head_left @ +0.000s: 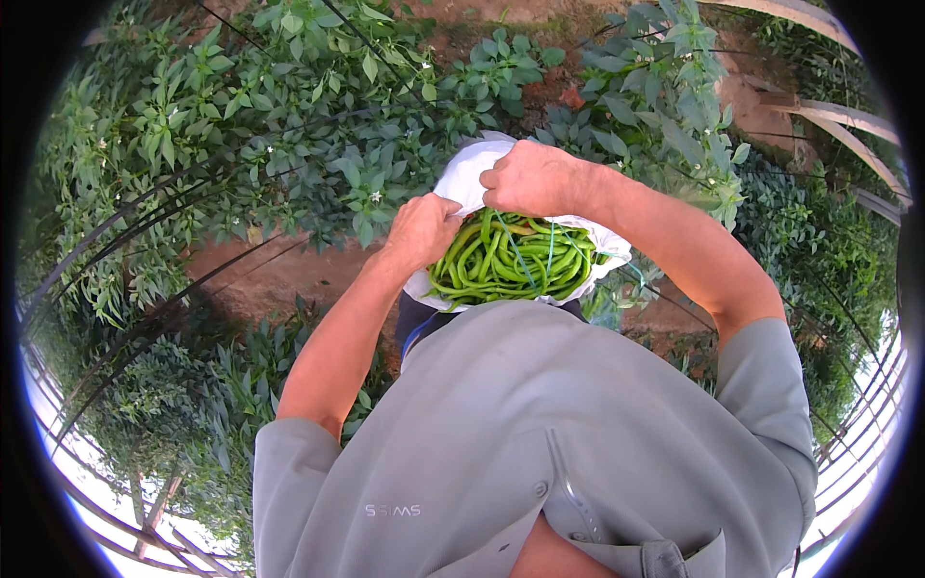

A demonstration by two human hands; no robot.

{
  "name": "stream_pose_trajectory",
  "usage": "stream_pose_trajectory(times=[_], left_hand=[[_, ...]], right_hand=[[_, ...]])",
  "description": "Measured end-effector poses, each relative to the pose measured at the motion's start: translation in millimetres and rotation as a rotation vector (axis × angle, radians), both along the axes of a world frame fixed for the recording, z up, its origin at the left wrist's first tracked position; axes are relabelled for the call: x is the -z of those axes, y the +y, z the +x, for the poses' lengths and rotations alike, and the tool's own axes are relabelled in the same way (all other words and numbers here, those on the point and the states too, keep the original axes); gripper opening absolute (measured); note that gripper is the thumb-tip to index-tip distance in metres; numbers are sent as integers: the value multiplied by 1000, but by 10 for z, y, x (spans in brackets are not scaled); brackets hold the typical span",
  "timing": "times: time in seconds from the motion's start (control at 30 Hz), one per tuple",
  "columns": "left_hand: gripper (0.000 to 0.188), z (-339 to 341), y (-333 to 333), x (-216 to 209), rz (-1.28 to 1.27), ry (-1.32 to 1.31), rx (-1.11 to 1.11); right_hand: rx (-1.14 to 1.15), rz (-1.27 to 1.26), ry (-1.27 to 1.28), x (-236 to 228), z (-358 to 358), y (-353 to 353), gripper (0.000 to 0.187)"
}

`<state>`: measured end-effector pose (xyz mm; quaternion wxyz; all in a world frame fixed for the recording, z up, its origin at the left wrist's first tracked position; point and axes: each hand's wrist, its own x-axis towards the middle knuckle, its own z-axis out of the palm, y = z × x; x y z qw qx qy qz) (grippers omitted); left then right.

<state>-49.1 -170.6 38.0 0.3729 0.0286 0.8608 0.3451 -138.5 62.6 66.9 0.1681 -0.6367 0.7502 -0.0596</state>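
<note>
Where a soft, round-mouthed white sack [464, 179] gapes, I see long, slender green peppers [511, 265] filling it. The closed left hand [421, 231] pinches its rim; the right hand [538, 180] is clenched on the far edge. It sits just before the wearer's grey shirt [482, 385]; leafy green plants [173, 135] stand around, over reddish-brown soil [279, 281].

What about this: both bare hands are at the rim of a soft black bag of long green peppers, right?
Not black: the head view shows a soft white bag. The bare left hand and bare right hand are at its rim, and it holds long green peppers.
</note>
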Motion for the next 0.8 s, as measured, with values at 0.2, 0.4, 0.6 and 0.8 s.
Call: stream_pose_trajectory(times=[0.2, 0.4, 0.6, 0.8], left_hand=[[21, -214, -47, 228, 62, -144, 181], [21, -165, -47, 142, 119, -80, 154], [21, -115, 49, 57, -63, 7, 199], [30, -79, 83, 282, -128, -68, 129]], right_hand=[[-3, -19, -9, 21, -61, -124, 8], [50, -174, 13, 153, 11, -56, 8], [50, -259, 54, 228, 33, -106, 10], [23, -367, 89, 389, 20, -131, 14]])
